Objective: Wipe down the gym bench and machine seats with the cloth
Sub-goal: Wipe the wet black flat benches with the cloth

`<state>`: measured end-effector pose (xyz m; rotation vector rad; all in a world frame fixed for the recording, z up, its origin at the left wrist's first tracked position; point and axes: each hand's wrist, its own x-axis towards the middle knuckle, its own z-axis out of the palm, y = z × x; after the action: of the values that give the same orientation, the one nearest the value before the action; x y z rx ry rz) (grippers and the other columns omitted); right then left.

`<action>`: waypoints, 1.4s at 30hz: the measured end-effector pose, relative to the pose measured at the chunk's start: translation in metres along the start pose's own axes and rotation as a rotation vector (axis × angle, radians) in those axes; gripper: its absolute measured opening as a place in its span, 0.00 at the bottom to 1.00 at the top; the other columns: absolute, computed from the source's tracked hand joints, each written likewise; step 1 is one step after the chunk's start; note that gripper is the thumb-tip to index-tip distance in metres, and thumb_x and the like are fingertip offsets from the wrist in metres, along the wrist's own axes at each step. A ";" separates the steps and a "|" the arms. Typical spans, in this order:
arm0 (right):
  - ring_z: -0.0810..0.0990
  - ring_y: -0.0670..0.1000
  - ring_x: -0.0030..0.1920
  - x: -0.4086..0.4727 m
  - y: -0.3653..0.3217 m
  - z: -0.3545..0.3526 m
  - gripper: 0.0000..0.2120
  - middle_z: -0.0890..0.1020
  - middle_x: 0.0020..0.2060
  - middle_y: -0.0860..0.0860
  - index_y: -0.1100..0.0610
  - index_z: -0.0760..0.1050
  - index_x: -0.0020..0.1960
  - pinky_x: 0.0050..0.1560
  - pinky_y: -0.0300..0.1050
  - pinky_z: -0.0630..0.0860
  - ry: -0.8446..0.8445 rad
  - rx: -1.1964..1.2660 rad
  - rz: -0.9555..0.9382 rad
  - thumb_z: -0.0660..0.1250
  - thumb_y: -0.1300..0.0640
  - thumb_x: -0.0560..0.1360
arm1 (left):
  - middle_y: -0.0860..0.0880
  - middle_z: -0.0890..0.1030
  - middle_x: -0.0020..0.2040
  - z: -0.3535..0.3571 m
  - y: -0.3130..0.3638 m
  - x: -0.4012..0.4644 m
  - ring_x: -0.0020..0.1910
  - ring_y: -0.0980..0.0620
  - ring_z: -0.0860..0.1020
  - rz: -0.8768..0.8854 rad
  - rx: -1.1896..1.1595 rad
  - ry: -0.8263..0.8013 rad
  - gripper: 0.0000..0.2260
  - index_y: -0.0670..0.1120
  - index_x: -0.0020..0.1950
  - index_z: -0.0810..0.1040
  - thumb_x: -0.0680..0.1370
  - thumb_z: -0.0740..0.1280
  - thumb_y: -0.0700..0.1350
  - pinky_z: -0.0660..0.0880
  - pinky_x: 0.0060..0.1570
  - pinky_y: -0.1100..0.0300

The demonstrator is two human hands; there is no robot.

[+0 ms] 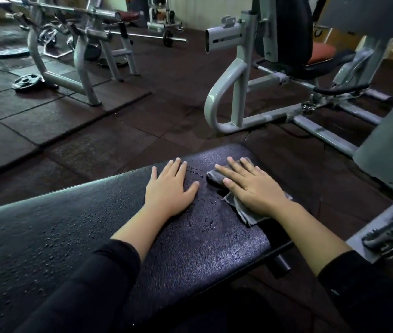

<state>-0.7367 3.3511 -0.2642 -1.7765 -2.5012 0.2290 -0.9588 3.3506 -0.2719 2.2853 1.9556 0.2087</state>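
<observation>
Bench (70, 236), right hand (253, 188) flat on cloth (246, 212)

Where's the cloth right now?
In the head view, the grey cloth lies flat under the right hand near the far right end of the black bench pad, beside the left hand.

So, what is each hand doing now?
Left hand: open, flat on black padded bench.
Right hand: open, pressing grey cloth.
</observation>
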 end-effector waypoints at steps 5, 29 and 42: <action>0.44 0.46 0.77 0.016 -0.007 0.003 0.20 0.49 0.77 0.40 0.28 0.50 0.71 0.75 0.49 0.45 0.014 0.001 -0.039 0.46 0.38 0.80 | 0.52 0.44 0.80 0.014 -0.003 0.002 0.78 0.55 0.42 0.011 0.033 0.017 0.31 0.50 0.80 0.46 0.81 0.46 0.62 0.38 0.75 0.47; 0.52 0.53 0.77 0.026 0.003 0.009 0.22 0.55 0.77 0.46 0.40 0.57 0.75 0.75 0.47 0.48 0.151 -0.017 0.079 0.49 0.43 0.81 | 0.53 0.44 0.80 0.018 -0.006 0.004 0.78 0.56 0.42 0.019 -0.007 0.055 0.30 0.50 0.80 0.45 0.81 0.46 0.62 0.38 0.76 0.49; 0.61 0.51 0.74 0.099 0.040 -0.012 0.18 0.65 0.73 0.48 0.47 0.67 0.71 0.70 0.43 0.56 0.152 0.221 0.153 0.55 0.50 0.82 | 0.53 0.44 0.80 0.015 -0.005 0.002 0.78 0.57 0.42 0.016 -0.018 0.046 0.30 0.50 0.80 0.45 0.81 0.47 0.61 0.38 0.76 0.51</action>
<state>-0.7305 3.4579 -0.2617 -1.8210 -2.1479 0.3491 -0.9603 3.3528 -0.2871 2.3052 1.9490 0.2817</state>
